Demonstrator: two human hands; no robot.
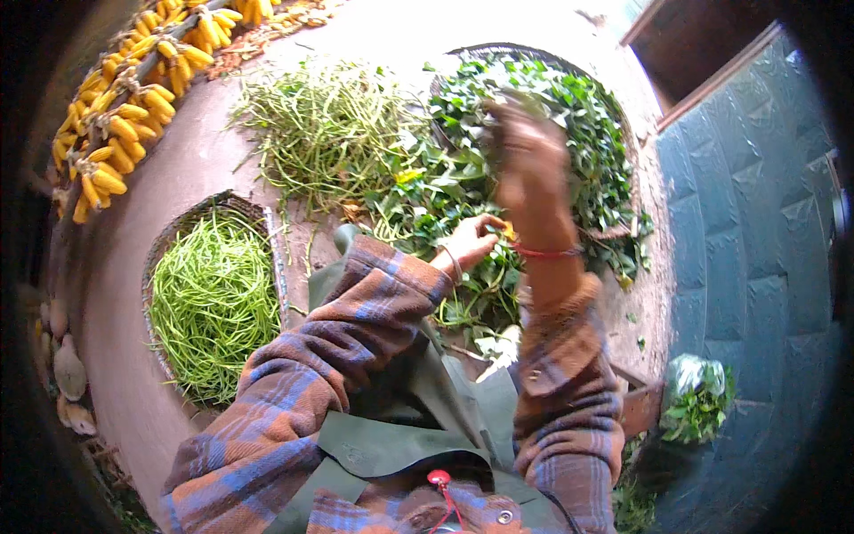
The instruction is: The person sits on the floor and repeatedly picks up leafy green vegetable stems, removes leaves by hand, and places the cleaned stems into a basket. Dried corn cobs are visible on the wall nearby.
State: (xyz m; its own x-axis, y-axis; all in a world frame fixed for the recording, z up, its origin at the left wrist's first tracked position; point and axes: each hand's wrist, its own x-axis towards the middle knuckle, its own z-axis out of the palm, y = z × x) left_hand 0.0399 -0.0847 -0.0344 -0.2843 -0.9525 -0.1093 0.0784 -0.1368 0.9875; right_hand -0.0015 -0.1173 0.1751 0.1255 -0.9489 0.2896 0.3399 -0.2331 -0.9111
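My left hand (472,240) reaches over a heap of leafy green stems (434,200), its fingertips close to a yellow leaf; whether it pinches anything is not clear. My right hand (530,150), blurred by motion, is raised over the leaf-filled round basket (590,153), and its fingers are too smeared to read. A red string circles the right wrist. A loose pile of pale green stalks (327,127) lies left of the leaves. Thin, bright green stripped stems (210,307) fill a woven basket (155,267) at the left.
Bundled yellow corn cobs (127,127) hang along a pole at the upper left. Several gourds (70,370) lie at the left edge. A plastic bag of greens (697,400) stands on the blue tiled floor (727,267) at right. A dark green apron (393,440) covers my lap.
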